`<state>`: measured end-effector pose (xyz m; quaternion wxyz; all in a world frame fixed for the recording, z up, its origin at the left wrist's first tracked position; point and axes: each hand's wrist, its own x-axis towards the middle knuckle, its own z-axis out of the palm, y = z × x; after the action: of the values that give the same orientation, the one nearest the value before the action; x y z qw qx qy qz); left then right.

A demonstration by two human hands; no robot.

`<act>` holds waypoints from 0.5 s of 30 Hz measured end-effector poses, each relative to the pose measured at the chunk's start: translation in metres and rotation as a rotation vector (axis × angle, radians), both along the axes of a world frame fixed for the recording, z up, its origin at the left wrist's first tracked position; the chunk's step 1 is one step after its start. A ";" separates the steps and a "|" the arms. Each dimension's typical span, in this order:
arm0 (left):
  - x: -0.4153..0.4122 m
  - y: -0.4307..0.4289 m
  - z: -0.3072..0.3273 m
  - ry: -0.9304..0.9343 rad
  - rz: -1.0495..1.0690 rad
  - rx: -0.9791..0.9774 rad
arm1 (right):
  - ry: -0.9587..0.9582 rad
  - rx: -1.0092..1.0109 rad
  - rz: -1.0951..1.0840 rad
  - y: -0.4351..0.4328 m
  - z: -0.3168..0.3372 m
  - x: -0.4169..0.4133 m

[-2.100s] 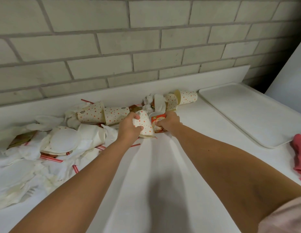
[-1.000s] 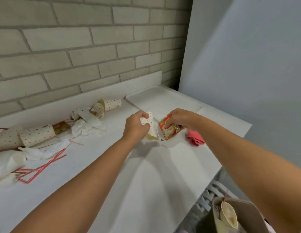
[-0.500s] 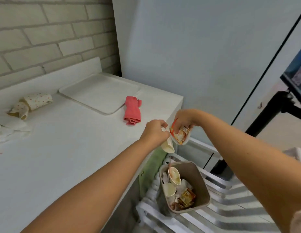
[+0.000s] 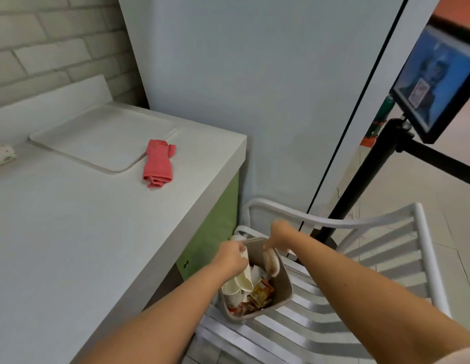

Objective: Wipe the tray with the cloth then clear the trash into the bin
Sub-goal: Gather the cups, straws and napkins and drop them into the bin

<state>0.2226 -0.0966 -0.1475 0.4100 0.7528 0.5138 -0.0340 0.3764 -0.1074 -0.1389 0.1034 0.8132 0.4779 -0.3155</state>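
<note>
A taupe bin (image 4: 286,289) with cups and wrappers inside stands on a white slatted chair (image 4: 341,306) beside the counter. My left hand (image 4: 231,256) is over the bin's near-left side and grips a dotted paper cup (image 4: 243,279) that hangs into it. My right hand (image 4: 280,236) is over the bin's far rim, fingers pointing down and pinching a blurred orange snack packet (image 4: 271,261). The white tray (image 4: 102,137) lies at the counter's back with nothing on it. The red cloth (image 4: 158,164) is crumpled at the tray's right corner.
The white counter (image 4: 71,232) ends just left of the bin. One dotted paper cup (image 4: 3,155) shows at the left edge. A pale wall panel rises behind the chair. A screen (image 4: 435,82) on a black stand is at the right.
Both hands carried the cup and the packet from the trash pile, right along the counter and past its end. They have now dropped down to the bin's mouth.
</note>
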 end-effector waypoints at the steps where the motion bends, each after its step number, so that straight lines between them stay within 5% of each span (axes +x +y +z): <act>1: 0.001 0.000 -0.002 -0.004 0.004 0.003 | -0.002 0.039 0.017 -0.001 -0.004 0.003; 9: 0.015 0.004 0.001 -0.134 -0.061 0.139 | 0.251 0.120 0.275 0.003 -0.009 0.007; 15: 0.023 0.008 0.002 -0.230 -0.046 0.138 | 0.450 0.005 0.117 -0.004 -0.007 0.020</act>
<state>0.2454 -0.0891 -0.1451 0.4127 0.7897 0.4470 0.0788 0.3968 -0.1113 -0.1461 0.0104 0.6936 0.5358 -0.4814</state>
